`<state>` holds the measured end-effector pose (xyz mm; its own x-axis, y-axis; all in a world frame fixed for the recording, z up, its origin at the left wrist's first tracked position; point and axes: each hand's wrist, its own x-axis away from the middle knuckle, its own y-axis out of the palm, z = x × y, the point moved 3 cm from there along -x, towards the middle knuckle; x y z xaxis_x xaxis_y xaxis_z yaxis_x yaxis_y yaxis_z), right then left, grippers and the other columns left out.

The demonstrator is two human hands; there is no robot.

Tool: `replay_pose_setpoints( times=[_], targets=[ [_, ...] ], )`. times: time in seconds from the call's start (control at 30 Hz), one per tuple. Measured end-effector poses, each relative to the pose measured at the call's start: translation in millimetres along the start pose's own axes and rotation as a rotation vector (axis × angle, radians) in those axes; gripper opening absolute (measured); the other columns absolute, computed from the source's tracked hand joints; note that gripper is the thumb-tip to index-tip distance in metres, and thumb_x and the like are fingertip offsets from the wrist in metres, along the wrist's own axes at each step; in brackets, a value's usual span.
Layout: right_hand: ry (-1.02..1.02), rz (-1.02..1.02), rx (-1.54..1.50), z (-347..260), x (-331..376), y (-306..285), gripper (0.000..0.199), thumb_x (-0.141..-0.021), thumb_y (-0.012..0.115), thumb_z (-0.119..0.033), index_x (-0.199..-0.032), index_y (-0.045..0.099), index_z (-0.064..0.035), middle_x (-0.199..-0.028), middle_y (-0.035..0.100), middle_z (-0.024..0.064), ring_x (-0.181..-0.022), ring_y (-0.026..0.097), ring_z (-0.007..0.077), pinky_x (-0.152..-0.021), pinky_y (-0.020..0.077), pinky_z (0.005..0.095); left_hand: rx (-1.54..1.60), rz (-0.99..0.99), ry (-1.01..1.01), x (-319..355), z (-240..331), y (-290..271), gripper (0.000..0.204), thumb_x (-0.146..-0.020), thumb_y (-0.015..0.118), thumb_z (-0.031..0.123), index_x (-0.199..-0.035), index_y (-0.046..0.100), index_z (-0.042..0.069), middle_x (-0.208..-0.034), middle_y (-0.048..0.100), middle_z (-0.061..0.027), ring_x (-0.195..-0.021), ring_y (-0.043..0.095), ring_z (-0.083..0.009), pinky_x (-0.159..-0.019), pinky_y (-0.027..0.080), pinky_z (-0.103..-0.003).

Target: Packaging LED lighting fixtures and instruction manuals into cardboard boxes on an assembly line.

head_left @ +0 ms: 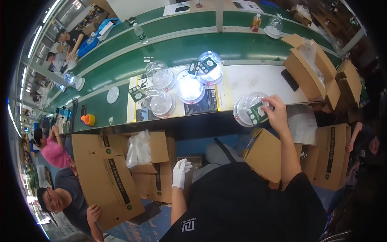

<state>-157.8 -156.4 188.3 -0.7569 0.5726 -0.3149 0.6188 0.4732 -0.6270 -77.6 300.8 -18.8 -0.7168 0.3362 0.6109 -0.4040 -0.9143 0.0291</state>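
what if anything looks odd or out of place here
No spill stands out. The hands look mismatched: the left hand wears a white glove, while the right hand, holding a green card by a clear dome, is bare.

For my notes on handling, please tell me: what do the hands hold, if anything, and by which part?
The right hand pinches a green card near its upper right corner; the gloved left hand holds nothing visible.

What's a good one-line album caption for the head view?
White-gloved left hand apart, bare right hand holding a green card by a clear dome, two lamps aglow.
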Motion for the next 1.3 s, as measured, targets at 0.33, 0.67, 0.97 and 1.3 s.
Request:
replay_pose_setpoints(
  times=[0.33,0.67,0.97,1.3],
  targets=[
    [-0.054,-0.079,-0.051,22,-112,3,0.024,-0.075,0.074,0.001,-0.099,0.071,-0.0009,-0.089,0.063,0.0085,-0.077,0.055,0.0188,-0.072,0.0470,0.0303,0.023,-0.413,0.128,-71,88,107,0.046,-0.104,0.055,0.020,-0.145,0.048,-0.001,-0.135,0.062,-0.0138,-0.122,0.060,-0.0202,-0.103,0.045,-0.028],
    [-0.015,-0.188,-0.239,46,-172,-9,0.024,-0.076,0.078,0.002,-0.099,0.073,-0.0014,-0.094,0.065,0.0098,-0.084,0.063,0.0212,-0.074,0.0496,0.0299,0.619,-0.815,-0.115,-191,190,334,0.083,-0.097,0.042,0.067,-0.158,0.023,0.014,-0.158,0.034,-0.0103,-0.143,0.039,-0.0284,-0.114,0.038,-0.048],
    [0.168,-0.058,-0.288,113,-186,-54,0.027,-0.075,0.075,0.006,-0.102,0.074,0.0013,-0.098,0.065,0.0085,-0.090,0.063,0.0185,-0.079,0.0493,0.0279,0.082,-0.318,0.319,-246,199,351,0.054,-0.110,0.032,0.044,-0.138,0.048,0.000,-0.124,0.055,-0.0053,-0.105,0.054,-0.0147,-0.087,0.047,-0.028],
    [0.645,0.124,-1.426,242,-100,-27,0.020,-0.091,0.067,-0.002,-0.110,0.070,-0.0013,-0.103,0.066,0.0077,-0.094,0.064,0.0154,-0.080,0.0536,0.0280,-0.592,-0.708,1.275,-120,390,402,0.101,-0.085,0.075,0.044,-0.152,0.021,-0.008,-0.152,0.023,-0.0410,-0.142,0.024,-0.0602,-0.118,0.017,-0.063]
  ],
)
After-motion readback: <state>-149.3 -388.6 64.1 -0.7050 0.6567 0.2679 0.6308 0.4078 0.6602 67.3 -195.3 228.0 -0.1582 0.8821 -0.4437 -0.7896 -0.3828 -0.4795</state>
